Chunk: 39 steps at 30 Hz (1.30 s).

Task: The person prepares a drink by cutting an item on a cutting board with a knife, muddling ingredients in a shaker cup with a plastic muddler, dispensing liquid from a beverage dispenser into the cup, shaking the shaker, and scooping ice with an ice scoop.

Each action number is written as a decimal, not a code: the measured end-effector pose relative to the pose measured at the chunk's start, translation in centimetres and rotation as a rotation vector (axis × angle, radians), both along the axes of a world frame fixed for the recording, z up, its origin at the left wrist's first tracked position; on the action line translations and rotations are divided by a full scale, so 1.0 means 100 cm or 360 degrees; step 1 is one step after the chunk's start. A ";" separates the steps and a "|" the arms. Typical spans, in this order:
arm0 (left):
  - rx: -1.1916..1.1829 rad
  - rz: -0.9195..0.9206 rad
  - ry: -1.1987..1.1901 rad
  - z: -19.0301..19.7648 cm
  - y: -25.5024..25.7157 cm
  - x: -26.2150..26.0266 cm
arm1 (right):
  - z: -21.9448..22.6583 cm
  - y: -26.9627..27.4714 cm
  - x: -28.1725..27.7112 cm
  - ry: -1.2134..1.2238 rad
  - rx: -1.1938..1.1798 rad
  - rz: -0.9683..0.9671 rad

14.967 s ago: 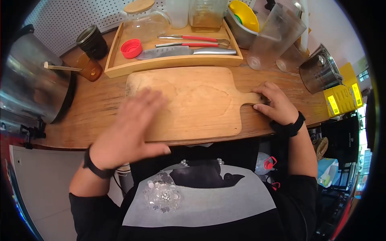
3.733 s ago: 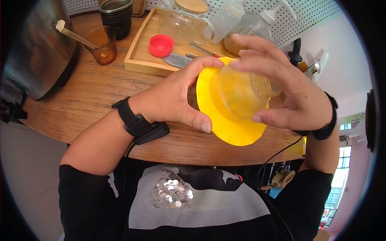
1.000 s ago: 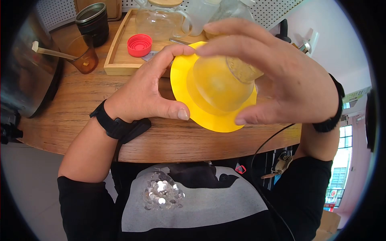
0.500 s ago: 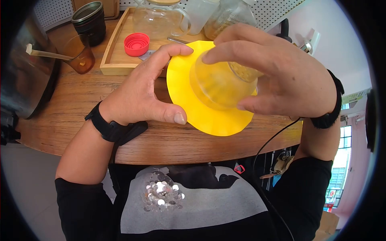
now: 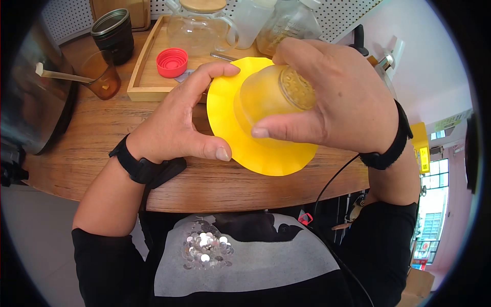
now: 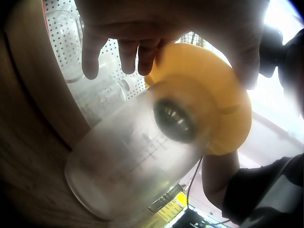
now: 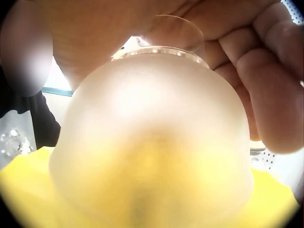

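Observation:
A wide yellow dish [image 5: 276, 161] with a wavy rim sits on a tall frosted jug [image 6: 123, 161] with measuring marks, seen in the left wrist view. On the dish stands a frosted, see-through dome-shaped cup [image 5: 258, 100] with a studded, ringed top. My right hand [image 5: 353, 94] grips this dome, thumb across its front and fingers over the far side; the right wrist view shows my palm close to its top. Thumb and index finger of my left hand [image 5: 174, 120] curve round the left of the yellow rim. In the head view the jug is hidden beneath the dish.
Behind stands a wooden tray [image 5: 146, 93] with a red ridged cap [image 5: 172, 62] and a glass teapot [image 5: 192, 36]. At left are an amber cup [image 5: 105, 87], a black cup [image 5: 113, 38] and a large metal vessel [image 5: 38, 102]. A cable [image 5: 332, 179] crosses the table's front edge.
My right hand has turned, its thumb sweeping left across the dome, and the dish has shifted slightly left. Fifteen seconds ago both hands were at a cutting board, now gone from the table front.

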<state>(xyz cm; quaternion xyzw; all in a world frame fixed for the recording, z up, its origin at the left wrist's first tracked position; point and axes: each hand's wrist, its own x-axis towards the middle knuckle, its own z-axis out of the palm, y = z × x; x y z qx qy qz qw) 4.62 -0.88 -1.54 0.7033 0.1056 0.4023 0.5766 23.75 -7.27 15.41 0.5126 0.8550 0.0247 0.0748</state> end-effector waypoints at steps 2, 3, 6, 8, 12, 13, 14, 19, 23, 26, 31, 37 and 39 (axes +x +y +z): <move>-0.0100 -0.0029 -0.0054 0.002 -0.002 0.002 | -0.003 -0.002 0.003 -0.0029 0.0026 -0.0075; -0.0087 -0.0033 -0.0054 0.003 -0.002 0.003 | -0.006 -0.003 0.009 0.0184 0.0132 0.0118; -0.0088 -0.0004 -0.0030 0.004 -0.002 0.003 | 0.005 0.002 0.025 0.0518 0.0121 0.0502; -0.0120 -0.0008 0.0001 0.004 -0.002 0.003 | 0.010 0.007 0.030 0.0636 -0.0006 0.0694; -0.0095 -0.0010 0.0028 0.001 -0.002 0.001 | 0.004 0.007 0.027 0.0339 -0.0160 0.0677; -0.0087 -0.0006 0.0026 0.002 -0.002 0.001 | 0.001 0.006 0.022 0.0347 -0.0206 0.0565; -0.0078 -0.0002 0.0028 0.002 -0.002 0.000 | -0.003 0.004 0.017 0.0354 -0.0216 0.0565; 0.0004 0.0019 0.0046 0.002 0.001 0.000 | -0.015 -0.004 0.004 0.0155 0.0324 0.0112; 0.0035 0.0026 0.0032 0.001 0.001 0.002 | -0.008 -0.002 0.011 0.0243 0.0236 0.0140; -0.0008 0.0015 -0.0025 -0.002 0.001 0.004 | 0.000 0.010 0.030 0.0852 0.0020 0.0570; 0.0023 0.0015 0.0019 0.000 0.002 0.001 | -0.009 0.006 0.027 0.0444 -0.0073 0.0603; -0.0071 0.0003 0.0014 0.002 -0.002 0.002 | -0.016 -0.003 0.011 0.0215 0.0292 0.0161; -0.0138 -0.0001 0.0015 0.004 -0.002 0.002 | -0.012 -0.003 0.013 0.0275 0.0227 0.0148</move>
